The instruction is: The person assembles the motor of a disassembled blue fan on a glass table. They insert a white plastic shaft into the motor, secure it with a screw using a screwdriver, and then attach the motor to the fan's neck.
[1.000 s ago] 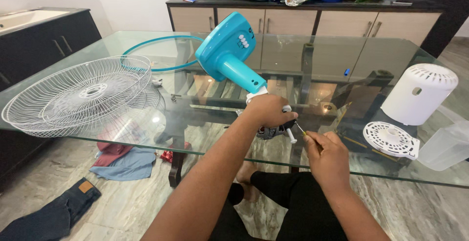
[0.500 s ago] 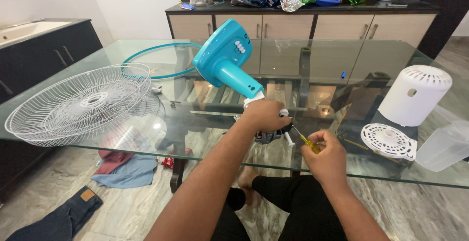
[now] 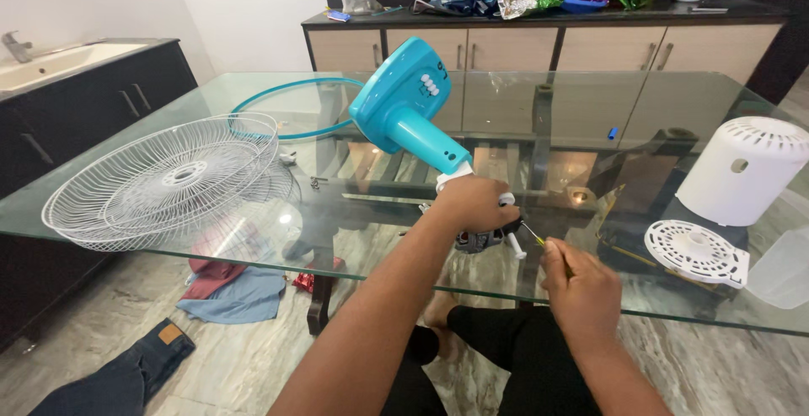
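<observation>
Right hand shifted at the fan motor

The right hand (image 3: 581, 294) with its thin yellow-handled screwdriver (image 3: 533, 233) drew slightly lower and nearer, while the tilted teal plastic fan base (image 3: 404, 100) rose in view.

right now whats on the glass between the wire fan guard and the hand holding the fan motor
In the head view, between the wire fan guard and the left hand, the glass table carries only a few small metal bits, perhaps screws; otherwise it is bare.

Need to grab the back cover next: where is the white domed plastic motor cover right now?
In the head view, the white domed plastic motor cover stands at the glass table's far right, just behind the flat white round vented plate.
</observation>
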